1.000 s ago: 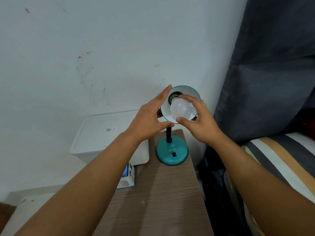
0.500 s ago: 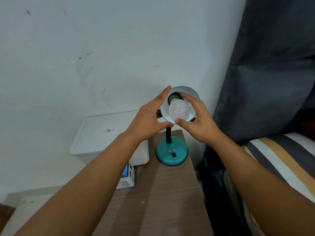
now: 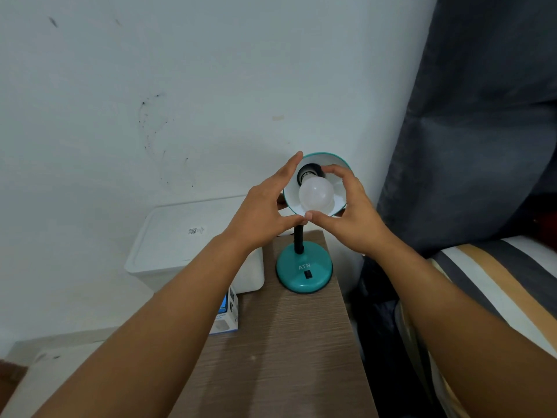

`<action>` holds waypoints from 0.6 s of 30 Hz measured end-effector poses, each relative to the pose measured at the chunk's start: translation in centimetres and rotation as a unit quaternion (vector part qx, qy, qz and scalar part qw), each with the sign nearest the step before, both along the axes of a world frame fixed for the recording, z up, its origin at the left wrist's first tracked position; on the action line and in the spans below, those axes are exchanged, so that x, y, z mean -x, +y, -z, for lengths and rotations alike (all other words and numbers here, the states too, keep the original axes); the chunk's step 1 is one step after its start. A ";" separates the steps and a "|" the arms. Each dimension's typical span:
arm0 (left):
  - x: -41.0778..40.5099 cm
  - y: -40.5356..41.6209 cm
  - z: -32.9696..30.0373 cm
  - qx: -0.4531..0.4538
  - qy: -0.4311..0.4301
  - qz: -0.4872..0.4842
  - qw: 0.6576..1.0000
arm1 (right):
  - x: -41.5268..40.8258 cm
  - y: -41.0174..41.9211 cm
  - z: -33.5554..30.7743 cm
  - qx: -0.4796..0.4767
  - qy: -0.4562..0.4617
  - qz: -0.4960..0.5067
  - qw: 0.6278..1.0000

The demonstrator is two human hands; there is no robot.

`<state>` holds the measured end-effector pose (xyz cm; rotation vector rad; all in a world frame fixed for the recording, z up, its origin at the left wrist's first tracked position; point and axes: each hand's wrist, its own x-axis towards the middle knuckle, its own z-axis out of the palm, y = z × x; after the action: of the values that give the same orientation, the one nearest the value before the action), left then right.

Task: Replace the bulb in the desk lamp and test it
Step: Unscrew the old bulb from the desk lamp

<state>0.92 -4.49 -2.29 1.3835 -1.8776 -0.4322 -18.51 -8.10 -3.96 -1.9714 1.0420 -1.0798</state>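
A teal desk lamp stands at the far end of the wooden table, its round base carrying a black switch. The shade is tilted up toward me, white inside. A frosted white bulb sits in the black socket and is unlit. My left hand clasps the shade's left rim, fingers up along the edge and thumb beneath. My right hand pinches the bulb, thumb at its lower front and index finger curled over its top near the socket.
A white lidded plastic box sits left of the lamp, against the wall. A small blue and white carton stands by my left forearm. The narrow wooden table ends close to the lamp. Dark curtain and striped bedding fill the right.
My right hand has turned around the bulb: the index finger has climbed toward the socket and the thumb has slid under the bulb's front. My left hand has stayed on the shade.
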 end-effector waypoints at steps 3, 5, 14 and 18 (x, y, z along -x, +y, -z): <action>0.1 0.0 0.1 0.000 0.005 0.003 1.000 | -0.1 0.0 0.3 0.014 0.002 0.032 0.999; 0.0 0.0 0.1 0.001 0.006 0.003 1.000 | -0.1 0.0 0.3 0.001 0.000 0.013 1.000; 0.0 0.0 0.1 0.000 0.014 0.007 1.000 | -0.2 0.0 0.2 0.005 0.003 0.029 1.000; 0.0 -0.1 0.1 -0.008 0.020 0.008 1.000 | -0.1 0.0 0.2 0.011 0.010 0.024 1.000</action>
<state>0.92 -4.59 -2.42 1.3615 -1.8583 -0.4804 -18.37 -8.11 -4.18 -1.9881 1.0964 -1.1041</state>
